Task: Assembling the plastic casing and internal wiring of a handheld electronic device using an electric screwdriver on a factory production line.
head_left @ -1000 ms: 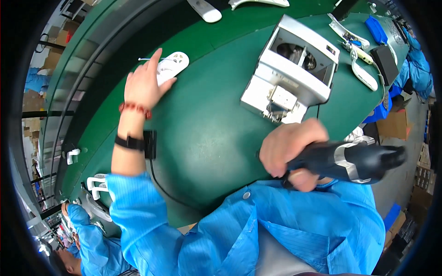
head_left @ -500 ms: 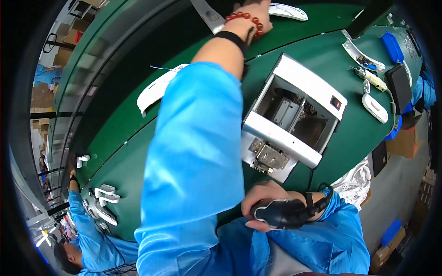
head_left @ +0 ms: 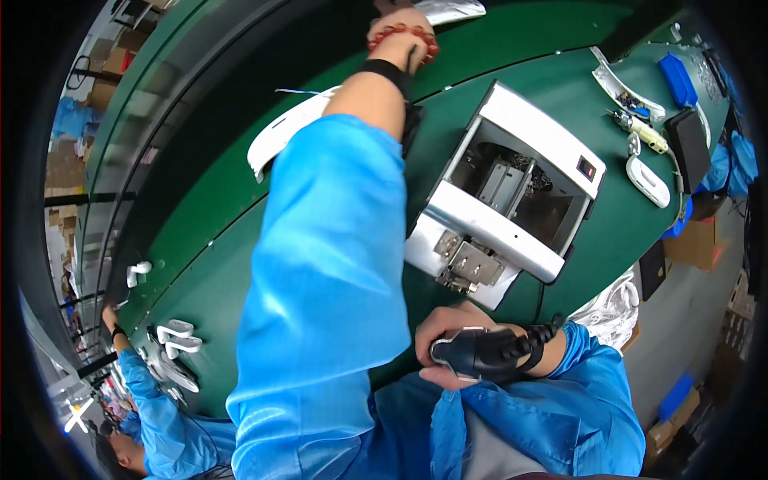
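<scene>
My left arm (head_left: 324,240) stretches far across the green bench. At its end my left hand (head_left: 400,26), with red beads round the wrist, is beside a white curved casing (head_left: 452,10); its fingertips are hidden at the dark upper rim, so I cannot tell whether they grip the casing. Close to my body my right hand (head_left: 436,332) is closed round a black electric screwdriver (head_left: 472,356) with a coiled cord; its tip is hidden below. Just beyond it stands a white screw feeder (head_left: 536,120) with an open top and a metal pick-up block (head_left: 474,264) in front.
Left of my arm lies another white casing (head_left: 280,138). At the right are a casing with small parts (head_left: 620,90), a pale yellow driver (head_left: 640,132), a white loop-shaped part (head_left: 646,182) and a black case (head_left: 688,150). A co-worker (head_left: 172,432) sits lower left near white parts (head_left: 178,338).
My left hand has moved left along the far side of the bench, and the white casing beside it also appears further left. My right hand keeps its hold on the screwdriver.
</scene>
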### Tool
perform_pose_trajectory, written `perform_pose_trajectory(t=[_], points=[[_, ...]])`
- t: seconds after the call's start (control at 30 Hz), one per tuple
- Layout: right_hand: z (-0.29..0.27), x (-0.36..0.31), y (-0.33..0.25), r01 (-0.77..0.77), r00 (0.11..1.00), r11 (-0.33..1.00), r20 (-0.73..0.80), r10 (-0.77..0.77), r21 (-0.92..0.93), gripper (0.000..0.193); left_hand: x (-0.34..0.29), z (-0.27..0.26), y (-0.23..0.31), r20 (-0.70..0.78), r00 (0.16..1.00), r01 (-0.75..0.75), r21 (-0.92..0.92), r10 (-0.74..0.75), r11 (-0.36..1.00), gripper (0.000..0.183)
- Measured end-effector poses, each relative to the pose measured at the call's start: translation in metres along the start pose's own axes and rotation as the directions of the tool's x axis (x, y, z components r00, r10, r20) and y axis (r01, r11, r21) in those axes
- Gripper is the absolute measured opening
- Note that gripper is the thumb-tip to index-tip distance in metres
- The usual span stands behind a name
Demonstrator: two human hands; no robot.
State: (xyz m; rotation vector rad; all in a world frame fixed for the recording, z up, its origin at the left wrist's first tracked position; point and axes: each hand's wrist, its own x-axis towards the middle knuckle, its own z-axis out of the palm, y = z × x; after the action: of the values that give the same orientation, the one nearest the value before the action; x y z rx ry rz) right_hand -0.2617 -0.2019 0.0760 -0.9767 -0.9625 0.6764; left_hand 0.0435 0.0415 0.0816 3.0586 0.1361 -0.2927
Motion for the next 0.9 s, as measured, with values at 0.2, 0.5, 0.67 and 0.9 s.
perform_pose_trajectory(t=[0.2,0.5,0.67,0.9], points=[[0.000,-0.009,0.007,-0.056,0.998,0.998,-0.007,0.056,0.019,0.019,-0.066,0.007,0.018,-0.548,0.817,0.083,-0.200,-0.182,0.976,0.028],[0.016,-0.013,-0.002,-0.165,0.983,0.964,-0.048,0.179,0.210,0.020,-0.036,-0.021,0.030,-0.558,0.779,0.053,-0.395,-0.285,0.917,0.062],[-0.003,-0.011,0.004,-0.047,0.995,0.994,-0.089,0.039,-0.096,0.018,-0.006,0.008,0.052,-0.583,0.806,-0.069,-0.254,-0.096,0.965,0.069],[-0.002,-0.007,-0.002,0.001,0.999,0.998,0.033,-0.003,0.062,0.027,0.016,0.007,0.053,-0.448,0.894,-0.058,-0.130,-0.007,0.990,0.046]])
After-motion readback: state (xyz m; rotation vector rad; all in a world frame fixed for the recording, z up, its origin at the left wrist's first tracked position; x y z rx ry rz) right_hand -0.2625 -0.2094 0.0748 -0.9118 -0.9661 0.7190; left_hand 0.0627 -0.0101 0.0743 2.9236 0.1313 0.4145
